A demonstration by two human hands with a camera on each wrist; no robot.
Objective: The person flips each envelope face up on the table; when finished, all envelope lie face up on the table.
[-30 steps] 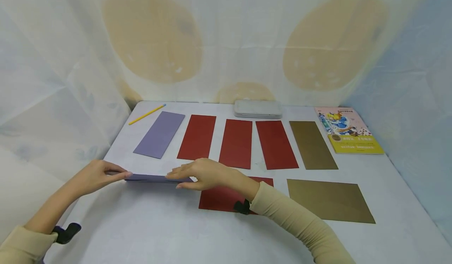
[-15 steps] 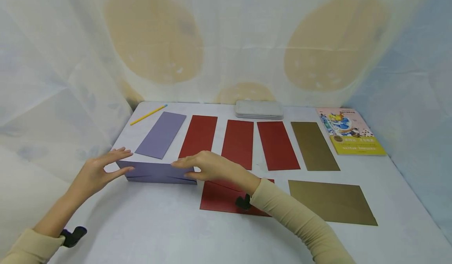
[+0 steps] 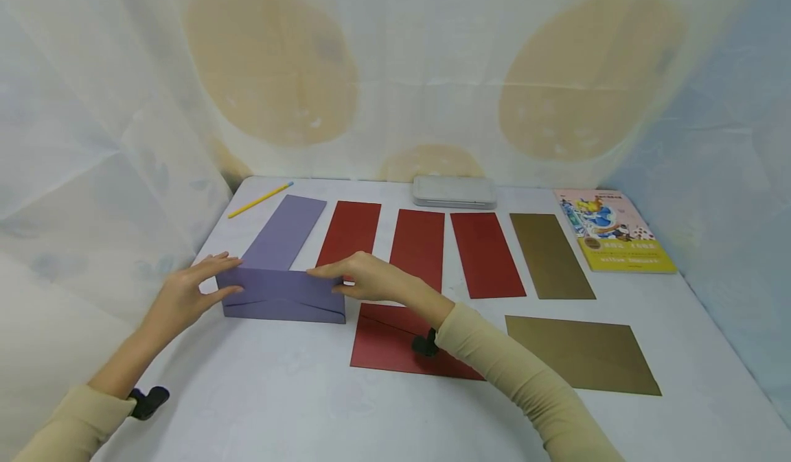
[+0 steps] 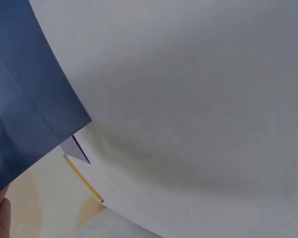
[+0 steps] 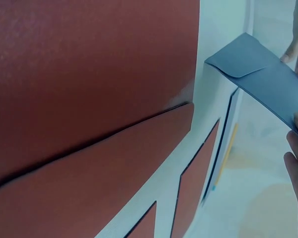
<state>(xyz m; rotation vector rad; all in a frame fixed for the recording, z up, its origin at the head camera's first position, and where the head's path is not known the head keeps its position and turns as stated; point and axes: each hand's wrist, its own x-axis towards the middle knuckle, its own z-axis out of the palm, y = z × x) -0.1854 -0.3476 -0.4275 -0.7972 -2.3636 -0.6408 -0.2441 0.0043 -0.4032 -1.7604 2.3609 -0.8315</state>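
Observation:
A purple envelope (image 3: pixel 281 294) stands tilted up near the left of the table, its flap line facing me along the lower part. At its left end my left hand (image 3: pixel 188 290) pinches it, thumb in front and fingers behind. My right hand (image 3: pixel 371 278) pinches the upper right corner the same way. The right wrist view shows the envelope (image 5: pixel 275 84) raised with its curved flap at the lower end. Part of a second purple envelope (image 3: pixel 287 232) lies flat behind it. Under my right forearm a red envelope (image 3: pixel 386 342) lies flat, partly hidden.
Three red pieces, among them a red envelope (image 3: pixel 488 252), lie in a row behind. Two gold envelopes (image 3: pixel 550 256) lie to the right. A yellow pencil (image 3: pixel 259 200), a grey flat case (image 3: pixel 454 192) and a book (image 3: pixel 614 228) sit along the back.
The held purple envelope has tipped up from nearly edge-on, so its flap side now faces me. Both hands have moved slightly up and to the right with it.

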